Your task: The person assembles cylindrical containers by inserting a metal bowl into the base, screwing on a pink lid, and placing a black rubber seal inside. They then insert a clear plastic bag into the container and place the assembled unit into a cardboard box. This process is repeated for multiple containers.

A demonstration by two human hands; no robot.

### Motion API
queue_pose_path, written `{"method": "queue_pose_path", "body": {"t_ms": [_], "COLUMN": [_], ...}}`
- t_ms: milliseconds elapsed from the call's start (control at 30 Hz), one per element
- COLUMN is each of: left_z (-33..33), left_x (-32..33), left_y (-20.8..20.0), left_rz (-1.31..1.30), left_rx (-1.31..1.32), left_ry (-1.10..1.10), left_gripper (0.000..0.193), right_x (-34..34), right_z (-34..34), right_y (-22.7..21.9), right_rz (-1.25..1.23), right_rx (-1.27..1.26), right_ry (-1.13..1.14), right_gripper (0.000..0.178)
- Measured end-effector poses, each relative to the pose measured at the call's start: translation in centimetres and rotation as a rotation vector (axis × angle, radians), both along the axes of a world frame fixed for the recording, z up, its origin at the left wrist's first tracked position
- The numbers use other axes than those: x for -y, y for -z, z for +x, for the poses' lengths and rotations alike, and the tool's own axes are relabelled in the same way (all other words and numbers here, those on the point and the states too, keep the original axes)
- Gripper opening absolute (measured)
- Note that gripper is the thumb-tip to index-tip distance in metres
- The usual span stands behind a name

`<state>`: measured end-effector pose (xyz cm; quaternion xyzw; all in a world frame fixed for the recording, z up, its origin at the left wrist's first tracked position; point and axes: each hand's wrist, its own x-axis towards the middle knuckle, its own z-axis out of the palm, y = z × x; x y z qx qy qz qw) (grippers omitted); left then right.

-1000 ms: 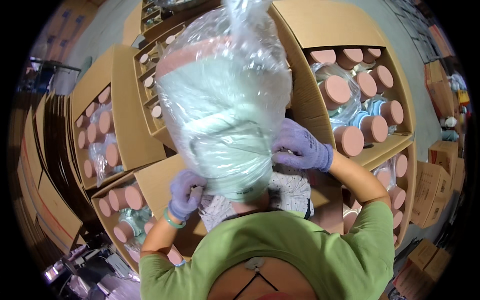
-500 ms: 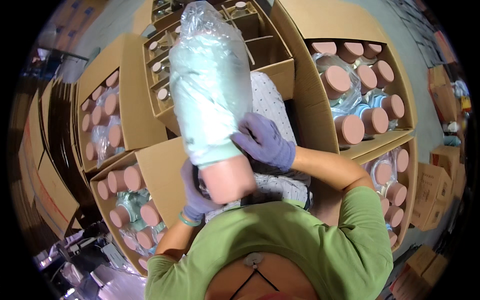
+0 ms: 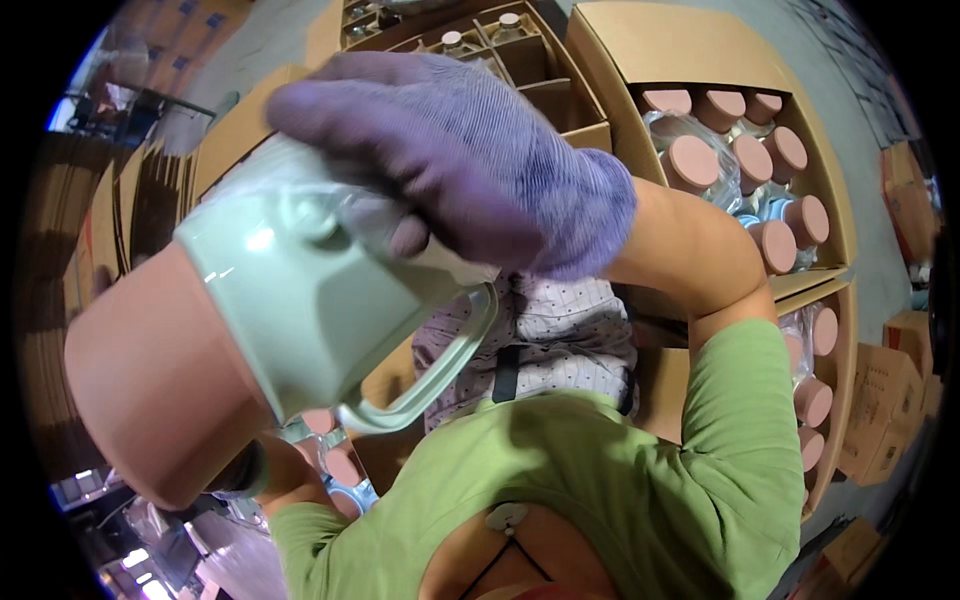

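Observation:
A mint-green thermos jug [image 3: 300, 290] with a wide pink cap [image 3: 160, 370] is held up close at the left, tilted with its cap toward the lower left. Its side handle [image 3: 430, 380] points toward my body. Clear plastic wrap [image 3: 270, 165] covers its far part. My right hand [image 3: 440, 150], in a purple knit glove, is closed over the wrapped part, blurred by motion. My left hand [image 3: 238, 475] is mostly hidden behind the cap; its wrist leads up to the jug, and what seems a fingertip shows beyond the cap's edge.
Open cartons of pink-capped jugs stand at the right [image 3: 750, 165] and lower right [image 3: 815, 400]. Ahead, a divided carton [image 3: 590, 140] holds clear bottles with pale caps. Flattened cardboard [image 3: 130, 210] stands at the left. Closed boxes [image 3: 880, 410] sit at the far right.
The jug has come up closer, moved left and turned, so its handle now shows. Its far end is less covered by wrap. My right hand has gone from its side to over its wrapped part.

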<state>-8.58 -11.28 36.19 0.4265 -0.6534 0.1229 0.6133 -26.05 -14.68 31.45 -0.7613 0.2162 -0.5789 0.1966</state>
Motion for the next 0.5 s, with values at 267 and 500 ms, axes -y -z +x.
{"method": "queue_pose_path", "body": {"t_ms": [267,500], "left_z": [2.1,-5.1], "left_x": [2.9,6.8], "left_y": [-1.4,-3.1], "left_rz": [0.135,0.077], "left_rx": [0.512,0.746], "left_ry": [0.649,0.754], "left_gripper": [0.056,0.059], "right_x": [2.0,-0.8], "right_z": [-6.1,-12.7], "right_y": [6.5,16.4], "right_rz": [1.045,0.930], "right_rx": [0.079,-0.799], "right_ry": [-0.180,0.407], "right_gripper": [0.049,0.060]}}
